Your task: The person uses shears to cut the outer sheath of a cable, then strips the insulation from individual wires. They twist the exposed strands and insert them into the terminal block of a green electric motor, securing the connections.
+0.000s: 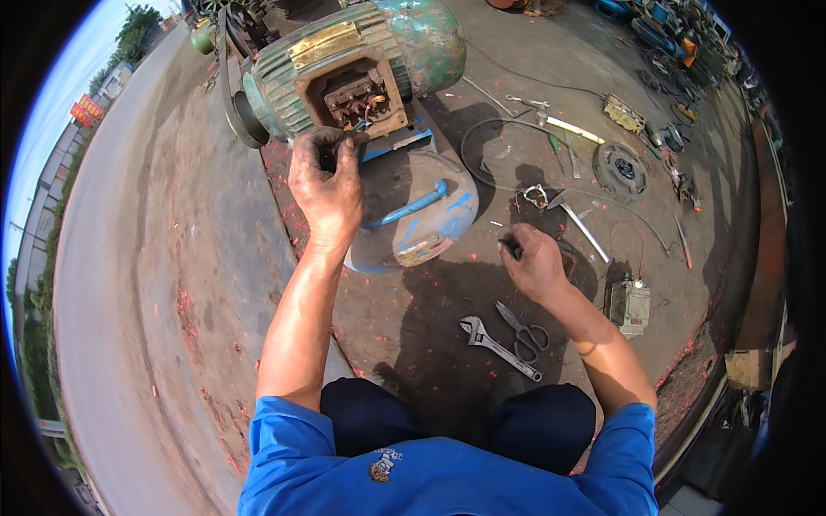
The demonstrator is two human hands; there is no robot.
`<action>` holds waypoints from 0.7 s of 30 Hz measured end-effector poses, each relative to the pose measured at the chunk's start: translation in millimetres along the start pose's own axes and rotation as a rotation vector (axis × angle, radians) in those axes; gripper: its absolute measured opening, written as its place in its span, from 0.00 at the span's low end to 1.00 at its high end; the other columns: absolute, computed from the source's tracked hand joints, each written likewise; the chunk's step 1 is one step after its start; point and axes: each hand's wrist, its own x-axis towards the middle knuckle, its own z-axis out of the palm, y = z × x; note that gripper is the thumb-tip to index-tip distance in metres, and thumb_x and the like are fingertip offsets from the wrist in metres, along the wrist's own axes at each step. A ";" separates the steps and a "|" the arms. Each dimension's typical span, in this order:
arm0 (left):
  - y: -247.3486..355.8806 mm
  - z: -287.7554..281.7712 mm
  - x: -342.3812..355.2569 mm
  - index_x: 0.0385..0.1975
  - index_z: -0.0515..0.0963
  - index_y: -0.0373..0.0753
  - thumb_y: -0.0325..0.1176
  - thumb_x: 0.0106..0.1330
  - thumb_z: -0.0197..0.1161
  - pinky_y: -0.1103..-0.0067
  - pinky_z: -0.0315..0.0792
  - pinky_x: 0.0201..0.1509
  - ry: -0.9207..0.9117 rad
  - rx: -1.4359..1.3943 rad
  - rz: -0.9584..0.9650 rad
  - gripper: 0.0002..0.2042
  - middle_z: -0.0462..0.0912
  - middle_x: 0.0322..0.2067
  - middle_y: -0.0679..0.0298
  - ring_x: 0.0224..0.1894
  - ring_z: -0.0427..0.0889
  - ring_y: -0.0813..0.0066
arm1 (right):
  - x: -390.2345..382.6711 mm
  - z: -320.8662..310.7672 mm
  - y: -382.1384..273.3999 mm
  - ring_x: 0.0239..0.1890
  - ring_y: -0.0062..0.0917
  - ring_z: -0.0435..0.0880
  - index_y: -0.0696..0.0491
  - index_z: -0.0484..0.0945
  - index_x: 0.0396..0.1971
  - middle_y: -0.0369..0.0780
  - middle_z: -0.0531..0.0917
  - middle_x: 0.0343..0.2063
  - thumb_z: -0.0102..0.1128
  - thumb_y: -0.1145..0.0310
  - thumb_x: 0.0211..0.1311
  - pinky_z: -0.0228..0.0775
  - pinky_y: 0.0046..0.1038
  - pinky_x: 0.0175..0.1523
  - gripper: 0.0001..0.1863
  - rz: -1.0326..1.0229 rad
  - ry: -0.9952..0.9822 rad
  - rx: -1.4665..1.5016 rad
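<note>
A green, rusty electric motor (274, 89) with a finned body sits on a worn metal tank (447, 215) that has a blue handle (406, 206). Its terminal box (307, 95) is uncovered, showing rusty terminals and a few thin coloured wires (372, 107). My left hand (329, 185) is raised at the box's lower edge, fingers curled and thumb close to the wire ends; whether it pinches a wire is unclear. Lower and to the right, my right hand (535, 265) is closed above the ground, and any small thing in it is hidden.
An adjustable wrench (502, 348) and scissors (522, 334) lie before my knees. Beyond my right hand are a hammer (587, 234), a round metal part (619, 169), a boxy meter (631, 305) and a looping cable (465, 138). A belt (225, 77) runs at the motor's left.
</note>
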 end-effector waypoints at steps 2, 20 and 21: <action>-2.3 0.3 -2.0 0.33 0.75 0.33 0.17 0.58 0.62 0.74 0.72 0.42 -0.027 -0.030 0.010 0.06 0.77 0.31 0.59 0.34 0.77 0.67 | 43.1 0.9 -19.0 0.32 0.44 0.81 0.57 0.76 0.40 0.47 0.80 0.29 0.67 0.75 0.53 0.73 0.38 0.39 0.14 -0.126 0.082 0.128; 10.6 -18.5 6.6 0.43 0.78 0.31 0.15 0.52 0.60 0.74 0.71 0.36 -0.283 0.203 0.338 0.17 0.75 0.33 0.56 0.34 0.75 0.63 | 164.8 11.3 -92.5 0.27 0.33 0.80 0.51 0.81 0.31 0.37 0.81 0.28 0.71 0.75 0.46 0.72 0.32 0.30 0.11 -0.558 0.333 0.115; 15.0 -16.3 2.6 0.45 0.77 0.31 0.16 0.52 0.61 0.74 0.71 0.36 -0.256 0.150 0.341 0.18 0.74 0.33 0.57 0.34 0.74 0.64 | 159.1 13.9 -90.9 0.27 0.32 0.80 0.51 0.82 0.32 0.36 0.81 0.28 0.71 0.75 0.46 0.72 0.31 0.30 0.11 -0.547 0.329 0.100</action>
